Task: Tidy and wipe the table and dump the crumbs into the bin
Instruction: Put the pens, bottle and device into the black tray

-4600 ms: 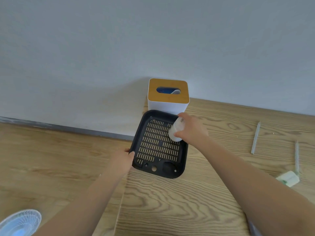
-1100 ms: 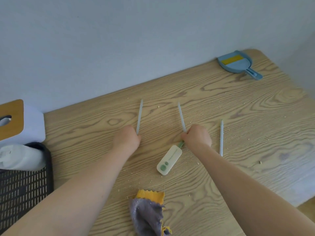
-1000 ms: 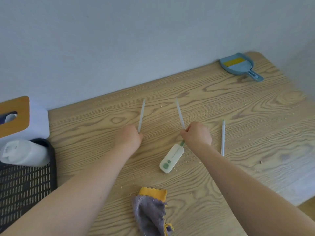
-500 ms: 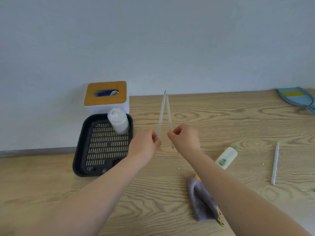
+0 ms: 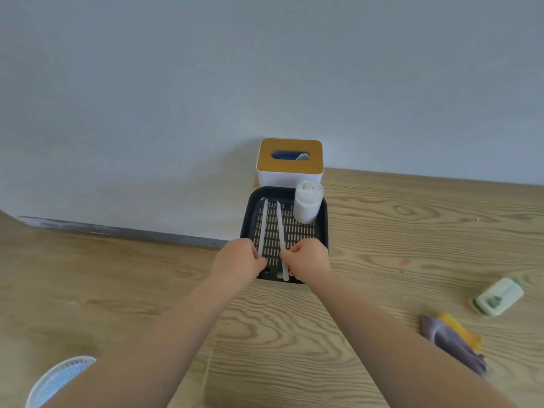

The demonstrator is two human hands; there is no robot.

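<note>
- A person's two bare arms reach forward from the near edge over a wooden table (image 5: 412,231) that stands against a pale wall.
- The left hand (image 5: 235,263) has its fingers curled round the near end of a pale thin stick (image 5: 263,225).
- The right hand (image 5: 309,265) pinches a second pale stick (image 5: 280,231) near its near end, whose tip pokes out below the fingers.
- Both sticks lie side by side, just apart, pointing away over a black slotted tray (image 5: 322,231) at the table's far left corner; whether they touch the tray's floor cannot be told.
- A white plastic bottle (image 5: 307,203) stands upright in the tray's far right corner.
- Just beyond the tray, touching the wall, sits a white box with an orange-brown top (image 5: 290,163) and an oval slot.
- Well to the right, near the table's near side, lies a small white and green container (image 5: 499,298) on its side.
- Near it, a little closer, lies a crumpled grey and yellow cloth (image 5: 453,340).
- At the bottom left, off the table and lower down, part of a white fan grille (image 5: 56,381) shows.
</note>
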